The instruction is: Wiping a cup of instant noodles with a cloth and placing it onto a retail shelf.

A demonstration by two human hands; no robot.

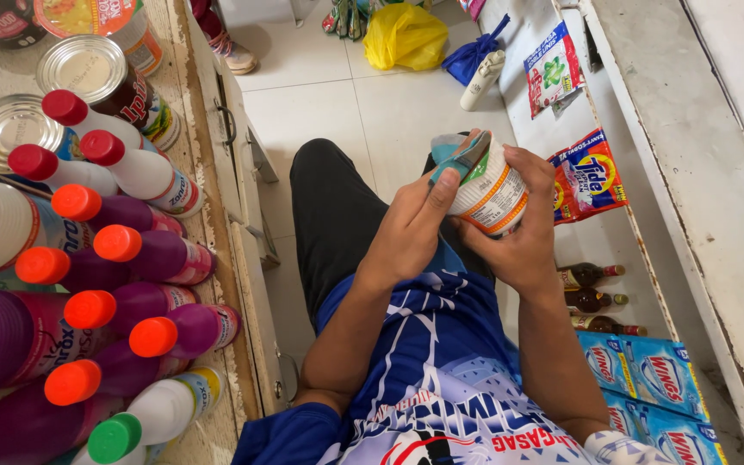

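Left hand (411, 228) and right hand (523, 232) hold a white ribbed cup (494, 194) above the lap. Right fingers curl round its far side; the left thumb and fingers pinch the partly lifted foil lid (461, 158) (contents hidden). Beyond, laundry powder sachets (585, 176) lie on the white shelf (622, 112).

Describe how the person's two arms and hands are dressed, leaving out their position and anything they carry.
Both hands, left hand and right hand, are bare: no gloves, rings or watch visible. The forearms are uncovered. The short sleeves belong to a blue sports jersey with white and dark patterning; the right sleeve end is pale and patterned.
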